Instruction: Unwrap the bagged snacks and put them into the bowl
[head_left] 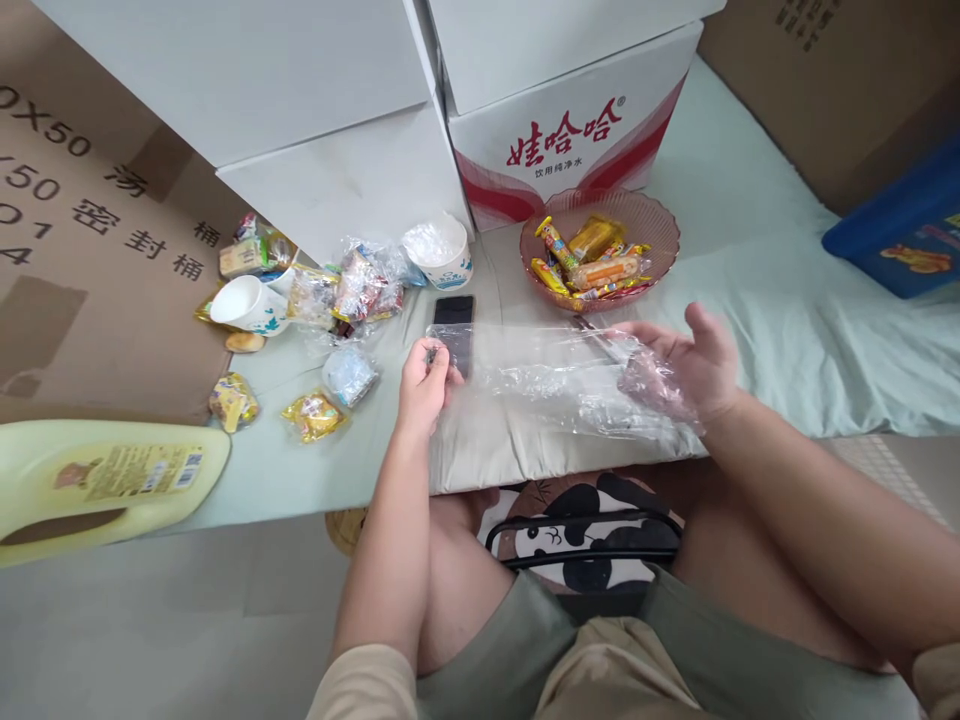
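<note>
A clear plastic bag (540, 390) stretches between my two hands over the front of the cloth-covered surface. My left hand (429, 385) pinches one end of it between thumb and fingers. My right hand (686, 365) is at the other end, palm up with the fingers apart and slightly blurred; the film lies over the fingers, perhaps with the hand partly inside. Behind the bag, a dark phone (454, 312) lies near my left hand. Beyond my right hand stands a pink glass bowl (660, 225) with several yellow-wrapped snacks (596, 240).
Paper cups (247, 305) and a pile of wrapped snacks (360, 290) lie at the left. White cartons (570, 130) stand behind, brown cartons (97, 230) at the sides. A pale yellow jug (150, 470) lies front left, a blue container (900, 230) at right.
</note>
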